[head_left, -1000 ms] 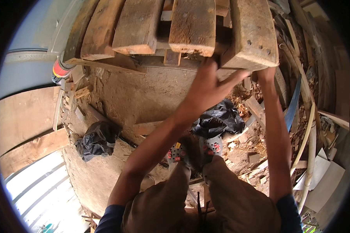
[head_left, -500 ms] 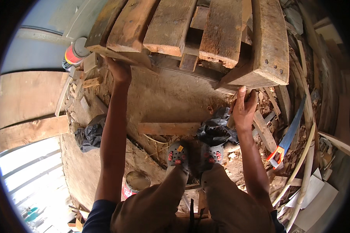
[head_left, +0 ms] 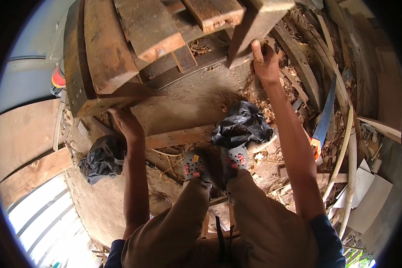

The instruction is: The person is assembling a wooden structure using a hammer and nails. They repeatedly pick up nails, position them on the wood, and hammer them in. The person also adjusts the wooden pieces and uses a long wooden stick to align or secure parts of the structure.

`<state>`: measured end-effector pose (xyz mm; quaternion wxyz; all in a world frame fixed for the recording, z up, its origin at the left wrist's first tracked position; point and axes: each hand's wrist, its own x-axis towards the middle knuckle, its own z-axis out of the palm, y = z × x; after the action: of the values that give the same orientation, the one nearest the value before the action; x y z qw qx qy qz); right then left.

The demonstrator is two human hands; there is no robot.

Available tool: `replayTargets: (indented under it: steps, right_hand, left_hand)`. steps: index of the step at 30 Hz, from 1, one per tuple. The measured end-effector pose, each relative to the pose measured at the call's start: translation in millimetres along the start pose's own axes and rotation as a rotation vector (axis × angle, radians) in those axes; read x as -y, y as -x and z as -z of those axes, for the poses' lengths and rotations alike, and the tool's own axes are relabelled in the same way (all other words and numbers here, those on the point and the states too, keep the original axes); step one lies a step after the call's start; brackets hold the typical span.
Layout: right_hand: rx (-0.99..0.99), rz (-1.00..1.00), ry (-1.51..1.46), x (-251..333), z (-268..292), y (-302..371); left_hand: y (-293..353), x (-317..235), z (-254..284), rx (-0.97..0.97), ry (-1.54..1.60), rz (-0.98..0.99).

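A heavy slatted wooden frame (head_left: 109,49), like a pallet or low bench, is held up in front of me, its boards rough and its ends nailed. It sits skewed, the left end nearer to me than the right. My left hand (head_left: 128,125) is closed under the left end piece, most of its fingers hidden by the wood. At the lower edge of the right end piece, my right hand (head_left: 266,64) grips with the thumb on the near face; its other fingers curl out of sight behind.
Black plastic bags lie on the ground, one (head_left: 242,125) by my clogs (head_left: 196,167), another (head_left: 102,160) beside my left forearm. A loose plank (head_left: 181,136) lies across the dirt. To the right are a handsaw (head_left: 324,120), poles and wood scraps. A red-and-yellow can (head_left: 58,79) stands far left.
The frame has turned and shifted left, its left end coming nearer and its right end going farther away. My left hand has moved nearer, my right hand farther out, both still gripping.
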<state>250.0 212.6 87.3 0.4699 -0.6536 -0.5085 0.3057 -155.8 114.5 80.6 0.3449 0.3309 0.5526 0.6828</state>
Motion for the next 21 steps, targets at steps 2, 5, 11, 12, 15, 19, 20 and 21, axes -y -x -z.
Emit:
replayTargets:
  steps: [2,5,11,12,15,19,20,21]
  right_hand:
    - [0.038,-0.153,0.015,12,9,10]
    - [-0.009,-0.125,0.362,-18,19,49]
    - [0.058,0.066,0.440,-90,45,143]
    - [0.040,0.128,0.457,-87,46,153]
    - [-0.022,0.321,0.531,-72,41,180]
    - [0.361,0.200,0.232,-47,43,223]
    - [0.439,0.159,0.222,-53,42,232]
    - [0.516,0.118,0.211,-58,41,240]
  left_hand:
    - [52,-25,-45,-0.147,-0.226,0.049]
    - [123,10,-30,0.174,-0.589,-0.291]
    - [190,42,-93,1.251,-0.721,-0.379]
    - [194,46,-99,1.234,-0.814,-0.417]
    - [190,59,-110,1.125,-0.955,-0.444]
    - [169,84,-112,1.055,-1.038,-0.477]
    - [167,87,-111,1.047,-1.037,-0.473]
    - [166,90,-108,1.047,-1.012,-0.457]
